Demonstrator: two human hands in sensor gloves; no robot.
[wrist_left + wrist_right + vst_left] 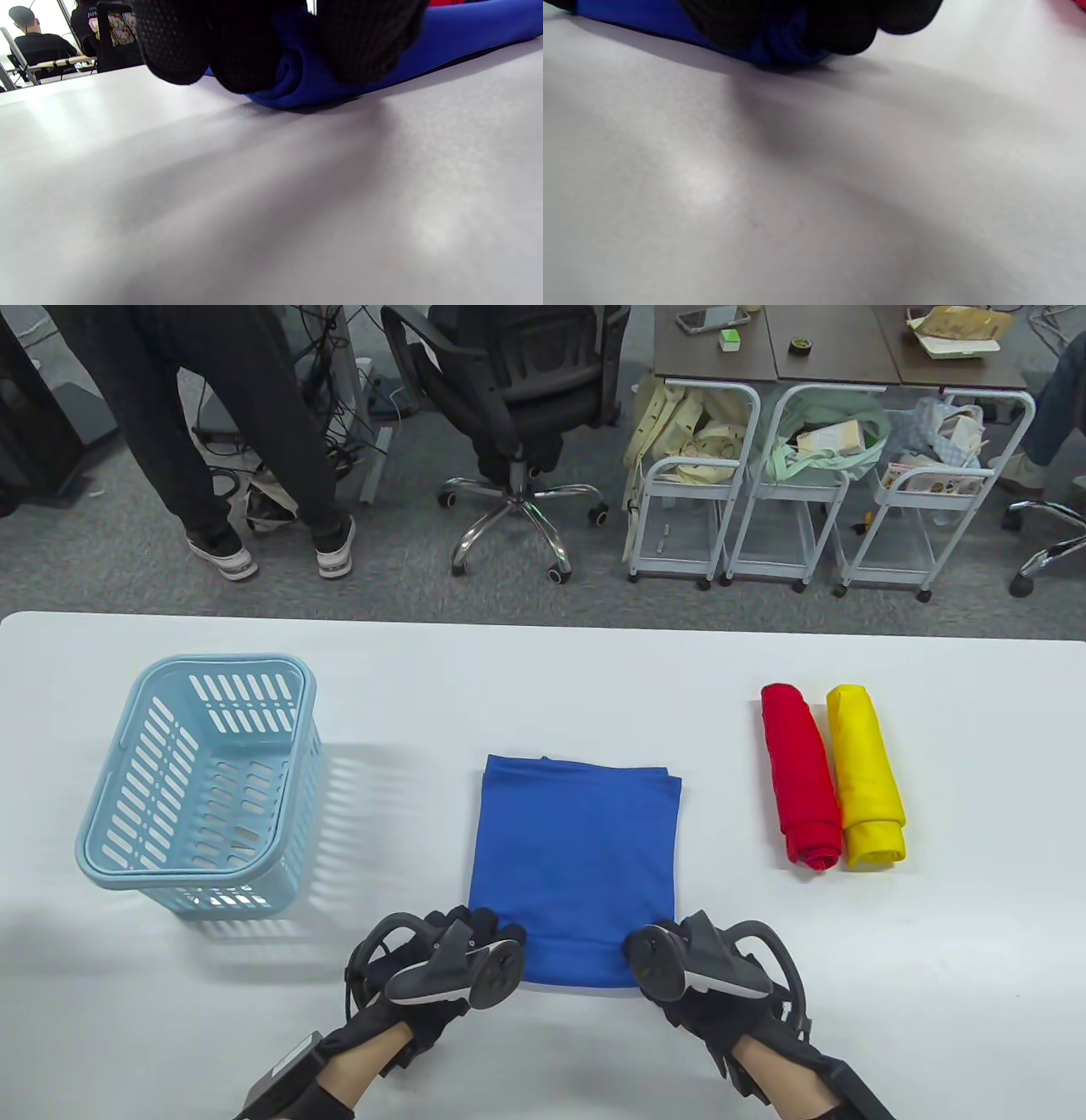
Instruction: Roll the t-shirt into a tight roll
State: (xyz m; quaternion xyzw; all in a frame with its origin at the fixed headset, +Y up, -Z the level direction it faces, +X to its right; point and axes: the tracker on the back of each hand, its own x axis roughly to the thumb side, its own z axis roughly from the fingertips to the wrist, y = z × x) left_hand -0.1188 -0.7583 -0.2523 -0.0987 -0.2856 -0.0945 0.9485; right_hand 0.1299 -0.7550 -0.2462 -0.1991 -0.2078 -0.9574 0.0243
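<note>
My fingers (237,55) curl round the near hem of the shirt (577,865), left hand (450,967) and right hand (696,967) each pinching a corner; the shirt lies folded flat mid-table (543,661), between basket (204,780) and finished rolls (831,776); uneven pace would cone the roll; slack in that first turn leaves it loose.

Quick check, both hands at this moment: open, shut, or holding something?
Left hand: grips the near left corner of the blue t-shirt.
Right hand: grips its near right corner.
</note>
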